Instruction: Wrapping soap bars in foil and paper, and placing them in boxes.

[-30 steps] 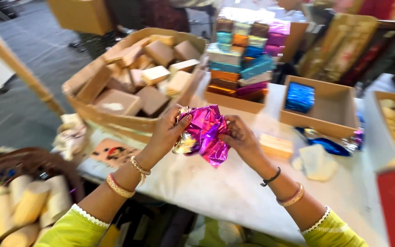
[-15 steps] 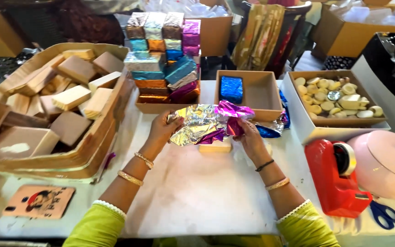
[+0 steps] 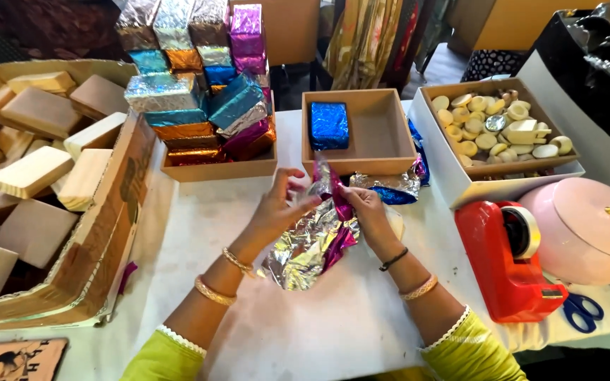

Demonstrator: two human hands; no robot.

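White table (image 3: 319,331) full of craft stuff | both hands in the middle | left hand (image 3: 277,212) and right hand (image 3: 365,212) pinch pink foil (image 3: 312,243), spread flat for folding | wood blocks (image 3: 33,173) sit left, tape (image 3: 506,257) right, close to grab

Lime-green sleeves, white scalloped trim; gold bangles both wrists, black thread right.

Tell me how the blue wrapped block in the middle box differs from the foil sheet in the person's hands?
The blue wrapped block is smooth, tight and lies alone in its box; the foil sheet is loose, crumpled, pink and silver, held by the left hand and right hand. Both are shiny.
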